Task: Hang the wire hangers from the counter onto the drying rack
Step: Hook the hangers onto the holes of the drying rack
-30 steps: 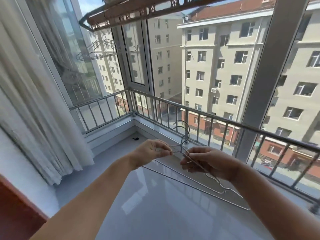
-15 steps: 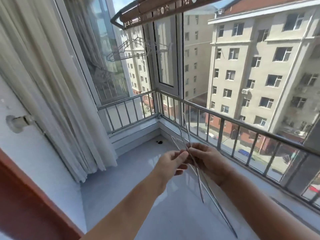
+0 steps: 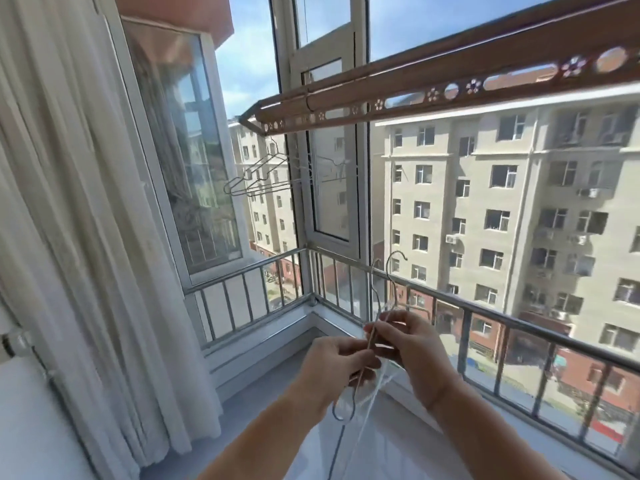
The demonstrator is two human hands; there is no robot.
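Two or three thin silver wire hangers [image 3: 389, 292] stand nearly upright between my hands, hooks up near the railing, lower ends hanging below my fingers. My left hand [image 3: 334, 370] pinches their shafts from the left. My right hand [image 3: 410, 344] grips them from the right, close beside it. The brown drying rack [image 3: 408, 95] runs overhead from upper right to its left end. Several wire hangers [image 3: 258, 180] hang from that left end, well above and left of my hands.
A glossy white counter [image 3: 398, 455] lies under my arms. A metal railing [image 3: 485, 313] and window glass close the far side and the corner. A white curtain [image 3: 69, 237] fills the left. An inner window frame [image 3: 332, 188] stands below the rack.
My view has tilted up, bringing the rack down into the middle of the frame. The hangers have swung from lying flat to nearly upright, hooks upward, raised off the counter in both hands.
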